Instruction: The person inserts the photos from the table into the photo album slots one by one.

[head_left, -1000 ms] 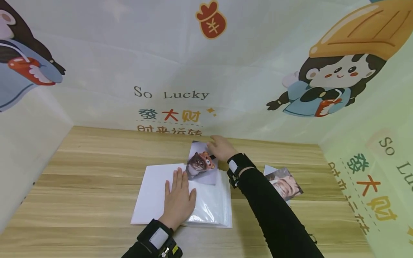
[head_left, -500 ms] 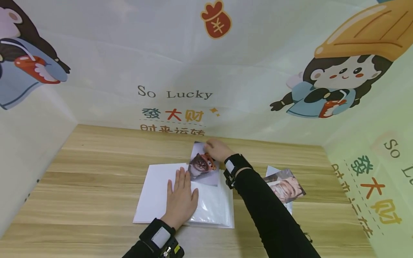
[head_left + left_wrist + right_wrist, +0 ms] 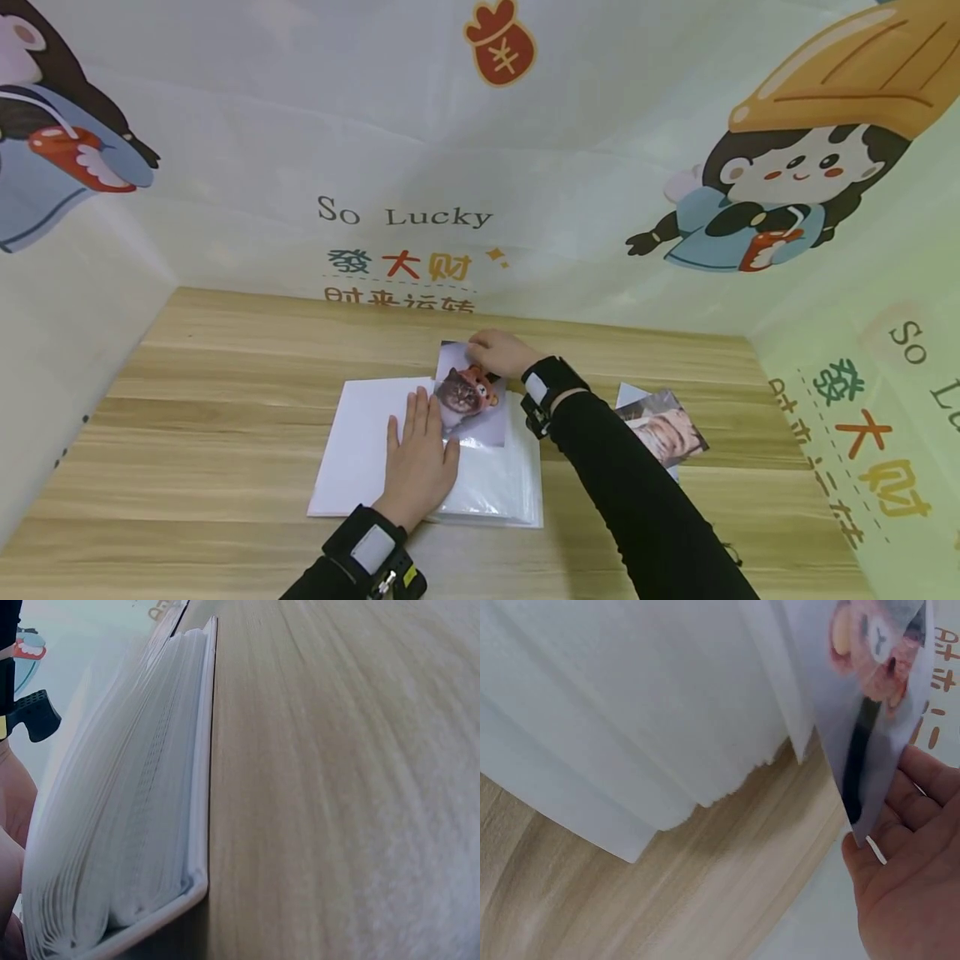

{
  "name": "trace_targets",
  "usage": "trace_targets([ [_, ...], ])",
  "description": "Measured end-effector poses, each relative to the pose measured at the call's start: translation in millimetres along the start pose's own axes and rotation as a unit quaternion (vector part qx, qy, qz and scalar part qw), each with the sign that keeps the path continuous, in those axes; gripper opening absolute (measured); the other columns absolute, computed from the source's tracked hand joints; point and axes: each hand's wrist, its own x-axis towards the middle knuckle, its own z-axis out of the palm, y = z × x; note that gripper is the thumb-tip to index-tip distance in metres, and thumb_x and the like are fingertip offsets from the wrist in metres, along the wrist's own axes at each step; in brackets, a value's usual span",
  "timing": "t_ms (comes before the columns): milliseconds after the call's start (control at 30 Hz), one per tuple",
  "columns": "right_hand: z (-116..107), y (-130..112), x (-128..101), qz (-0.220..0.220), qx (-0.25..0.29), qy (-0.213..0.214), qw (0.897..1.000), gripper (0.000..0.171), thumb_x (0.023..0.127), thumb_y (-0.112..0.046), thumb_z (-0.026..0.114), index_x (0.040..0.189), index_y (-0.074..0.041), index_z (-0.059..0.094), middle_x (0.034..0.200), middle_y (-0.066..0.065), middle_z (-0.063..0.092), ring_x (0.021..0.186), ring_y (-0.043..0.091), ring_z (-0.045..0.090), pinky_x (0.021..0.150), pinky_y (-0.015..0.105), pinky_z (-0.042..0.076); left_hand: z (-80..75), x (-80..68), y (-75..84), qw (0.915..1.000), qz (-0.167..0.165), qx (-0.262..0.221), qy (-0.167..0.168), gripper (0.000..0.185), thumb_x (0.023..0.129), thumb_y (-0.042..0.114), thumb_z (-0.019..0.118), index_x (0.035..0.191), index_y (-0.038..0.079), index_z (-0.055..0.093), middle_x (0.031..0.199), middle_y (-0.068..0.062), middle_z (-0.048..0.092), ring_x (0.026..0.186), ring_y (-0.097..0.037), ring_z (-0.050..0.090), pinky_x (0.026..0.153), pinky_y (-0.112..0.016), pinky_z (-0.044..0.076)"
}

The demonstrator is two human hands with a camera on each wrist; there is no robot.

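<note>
An open white photo album (image 3: 367, 450) with clear sleeve pages lies on the wooden table. My left hand (image 3: 420, 462) rests flat near its middle fold, fingers straight, over the inner edge of the sleeve page (image 3: 487, 492). My right hand (image 3: 504, 354) pinches the upper right part of a cat photo (image 3: 480, 427), which shows a cat in a bear hat. The photo's lower part overlaps the top of the sleeve page. In the right wrist view, thumb and fingers of the right hand (image 3: 915, 847) hold the photo's edge. The left wrist view shows the album's page edges (image 3: 127, 795).
To the right of the album, another photo (image 3: 667, 429) lies at an angle over more sheets (image 3: 630, 394), partly behind the right sleeve (image 3: 622, 475). A printed cloth backdrop (image 3: 570, 183) rises behind the table (image 3: 225, 400) and at both sides.
The right hand has drawn the cat photo down toward the album, so its lower edge reaches farther over the sleeve page. The left hand stays in place on the album.
</note>
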Motion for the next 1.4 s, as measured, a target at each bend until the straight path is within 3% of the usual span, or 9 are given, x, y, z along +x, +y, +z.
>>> trace_targets([
  [467,0.3,-10.5,-16.6,0.017,0.029,-0.053,0.998,0.052,0.111,-0.023,0.042,0.153,0.008,0.048,0.154,0.025,0.053,0.145,0.038,0.049,0.120,0.046,0.040,-0.4,1.7,1.0,0.9999,-0.004,-0.004,-0.012,0.065,0.103,0.014,0.055,0.154,-0.020,0.033,0.167,-0.037,0.020,0.158,-0.050,0.018,0.124,-0.070,0.010],
  [933,12.1,-15.1,-34.6,-0.044,-0.028,-0.067,0.996,0.051,0.106,-0.017,0.047,0.146,0.014,0.052,0.148,0.029,0.056,0.142,0.040,0.051,0.120,0.045,0.039,-2.2,1.0,0.0,0.9997,-0.006,-0.003,-0.023,0.065,0.102,0.013,0.054,0.153,-0.021,0.033,0.167,-0.038,0.020,0.158,-0.050,0.017,0.123,-0.072,0.010],
  [1033,14.8,-14.6,-36.3,-0.054,-0.038,-0.068,0.996,0.049,0.107,-0.016,0.048,0.145,0.014,0.053,0.147,0.029,0.057,0.141,0.040,0.053,0.120,0.045,0.040,-9.6,2.4,2.3,0.9991,-0.010,0.004,-0.041,0.066,0.101,0.013,0.055,0.153,-0.022,0.034,0.166,-0.039,0.021,0.157,-0.051,0.018,0.123,-0.072,0.013],
  [1167,15.8,-12.8,-37.0,-0.057,-0.037,-0.069,0.995,0.048,0.108,-0.015,0.049,0.145,0.015,0.052,0.146,0.030,0.057,0.140,0.041,0.053,0.119,0.047,0.041,-26.9,11.3,9.9,0.9973,-0.020,0.018,-0.069,0.061,0.101,0.014,0.054,0.148,-0.022,0.041,0.162,-0.040,0.029,0.154,-0.052,0.026,0.119,-0.073,0.024],
  [1400,15.0,-11.3,-38.6,-0.070,-0.031,-0.067,0.995,0.046,0.106,-0.012,0.049,0.143,0.015,0.053,0.143,0.030,0.058,0.137,0.040,0.055,0.117,0.047,0.043,-54.4,46.5,21.7,0.9943,-0.012,0.025,-0.103,0.054,0.101,0.013,0.048,0.144,-0.020,0.049,0.156,-0.039,0.041,0.148,-0.052,0.039,0.114,-0.070,0.037],
])
